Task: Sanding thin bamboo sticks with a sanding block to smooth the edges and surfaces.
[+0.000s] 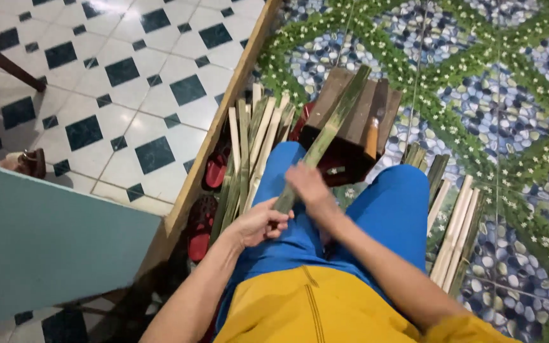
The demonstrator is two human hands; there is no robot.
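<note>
The floor under me is split by a pale wooden threshold beam [223, 121]: white tiles with dark diamond insets on one side, a pebble-and-green-vine patterned floor [509, 95] on the other. I sit in blue trousers and a yellow shirt, with a long flat green bamboo strip [325, 136] across my lap. Its long axis runs on a slant, from low near my left thigh up and away to the right, its far end resting over a dark brown wooden block [357, 114] in front of my knees. My left hand [258, 223] has its grip closed around the near, lower end of the strip. My right hand [306, 183] grips it just above that, fingers wrapped round, so most of the strip's length reaches out beyond both grips. A bundle of pale split bamboo slats [249, 152] lies beside my left leg, next to red sandals [214, 171]. More pale slats [455, 228] lie by my right leg.
</note>
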